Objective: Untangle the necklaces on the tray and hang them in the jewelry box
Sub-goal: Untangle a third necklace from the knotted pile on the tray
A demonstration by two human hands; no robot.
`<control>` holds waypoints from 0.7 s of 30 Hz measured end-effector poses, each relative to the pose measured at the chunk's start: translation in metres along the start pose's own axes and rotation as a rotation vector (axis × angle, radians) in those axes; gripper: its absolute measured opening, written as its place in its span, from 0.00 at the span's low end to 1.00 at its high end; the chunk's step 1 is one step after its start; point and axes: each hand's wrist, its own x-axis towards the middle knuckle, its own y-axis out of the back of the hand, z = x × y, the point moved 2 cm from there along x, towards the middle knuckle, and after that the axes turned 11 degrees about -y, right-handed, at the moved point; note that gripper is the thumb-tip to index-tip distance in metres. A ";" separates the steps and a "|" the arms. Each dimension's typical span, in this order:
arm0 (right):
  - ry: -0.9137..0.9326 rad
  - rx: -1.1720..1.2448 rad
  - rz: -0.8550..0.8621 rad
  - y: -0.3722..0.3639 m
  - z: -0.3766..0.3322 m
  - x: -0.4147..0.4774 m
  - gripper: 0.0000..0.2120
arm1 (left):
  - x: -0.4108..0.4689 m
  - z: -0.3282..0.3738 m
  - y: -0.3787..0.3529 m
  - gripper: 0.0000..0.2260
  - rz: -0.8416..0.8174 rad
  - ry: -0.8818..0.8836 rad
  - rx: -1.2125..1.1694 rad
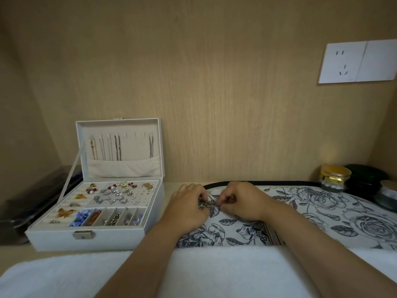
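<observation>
A small clump of tangled silver necklaces lies on the blue floral tray, between my two hands. My left hand curls over its left side and grips the chains. My right hand pinches a strand at the clump's right end. A white jewelry box stands open to the left. Several necklaces hang from hooks inside its raised lid. The lower compartments hold earrings, beads and charms.
A gold-lidded jar, a dark round container and another jar stand at the tray's far right. A dark case lies left of the box. A white towel covers the near edge. A wall socket sits on the wooden back panel.
</observation>
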 end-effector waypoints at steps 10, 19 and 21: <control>-0.187 -0.479 0.179 0.021 0.015 0.002 0.05 | -0.002 -0.005 0.002 0.05 0.044 0.071 0.058; -0.010 -0.244 0.117 0.009 -0.001 -0.001 0.10 | -0.001 -0.002 -0.001 0.10 0.016 0.032 0.042; 0.003 -0.211 0.092 0.006 0.000 0.000 0.09 | -0.001 -0.001 0.000 0.13 -0.005 0.023 0.013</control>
